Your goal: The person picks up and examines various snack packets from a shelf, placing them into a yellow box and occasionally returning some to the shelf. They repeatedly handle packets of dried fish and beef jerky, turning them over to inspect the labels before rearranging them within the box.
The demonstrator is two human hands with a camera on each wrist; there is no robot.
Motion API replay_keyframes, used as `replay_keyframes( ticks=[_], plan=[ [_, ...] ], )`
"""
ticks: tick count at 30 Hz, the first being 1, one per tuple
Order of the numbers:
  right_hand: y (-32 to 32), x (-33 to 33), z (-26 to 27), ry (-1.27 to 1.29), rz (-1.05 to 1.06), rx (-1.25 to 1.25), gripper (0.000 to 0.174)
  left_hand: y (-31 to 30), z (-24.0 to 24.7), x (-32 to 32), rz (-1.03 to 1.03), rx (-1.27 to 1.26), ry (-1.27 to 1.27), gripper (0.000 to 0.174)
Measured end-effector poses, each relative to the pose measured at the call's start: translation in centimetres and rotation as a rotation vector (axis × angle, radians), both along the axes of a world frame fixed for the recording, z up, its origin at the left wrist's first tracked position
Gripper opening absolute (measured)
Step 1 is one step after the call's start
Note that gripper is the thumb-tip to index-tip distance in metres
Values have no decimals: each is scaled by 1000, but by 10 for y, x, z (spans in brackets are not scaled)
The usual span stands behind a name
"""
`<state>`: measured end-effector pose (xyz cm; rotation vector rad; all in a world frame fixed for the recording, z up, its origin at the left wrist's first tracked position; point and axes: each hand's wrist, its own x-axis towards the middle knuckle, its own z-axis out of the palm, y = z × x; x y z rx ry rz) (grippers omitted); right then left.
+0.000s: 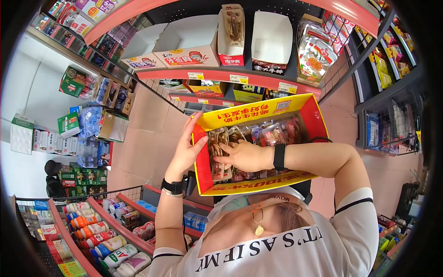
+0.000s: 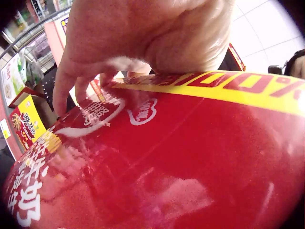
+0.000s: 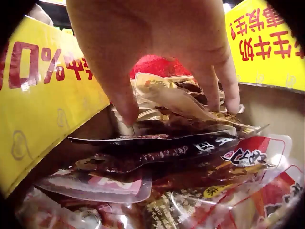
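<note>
A red and yellow cardboard box (image 1: 258, 115) is held in front of the chest, full of vacuum-sealed snack packets (image 1: 277, 134). My left hand (image 1: 185, 150) grips its left end, thumb over the rim and fingers along the outer red side. In the left wrist view, that hand (image 2: 147, 38) lies against the printed wall. My right hand (image 1: 251, 156) reaches inside, at the left end. Seen from the right wrist, the hand (image 3: 157, 43) has its thumb and fingers on either side of upright beige packets (image 3: 167, 98), holding them. Dark and red packets (image 3: 190, 152) lie nearer that camera.
Ahead stands a shelf with a red edge (image 1: 217, 73), carrying white cartons (image 1: 184, 44) and hanging-style snack bags (image 1: 316, 55). Bottles (image 1: 94, 228) line a rack at lower left. Stacked drink packs (image 1: 90, 122) stand on the left. A wire rack (image 1: 387, 124) is on the right.
</note>
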<state>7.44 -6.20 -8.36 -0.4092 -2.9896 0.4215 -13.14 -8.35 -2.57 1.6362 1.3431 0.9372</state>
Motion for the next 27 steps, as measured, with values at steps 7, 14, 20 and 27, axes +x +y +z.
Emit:
replay_keyframes(
  ticks=[7, 14, 20, 27],
  plan=[
    [1, -4, 17, 88, -7, -151, 22, -1, -1, 0, -1, 5, -6, 63],
    [13, -5, 36, 256, -39, -147, 32, -2, 2, 1, 7, -4, -17, 63],
    [41, 7, 83, 617, -359, -371, 14, -4, -24, -12, -21, -84, -329, 55],
    [51, 25, 102, 842, -627, -886, 15, -18, -1, -27, 312, -112, -346, 36]
  ],
)
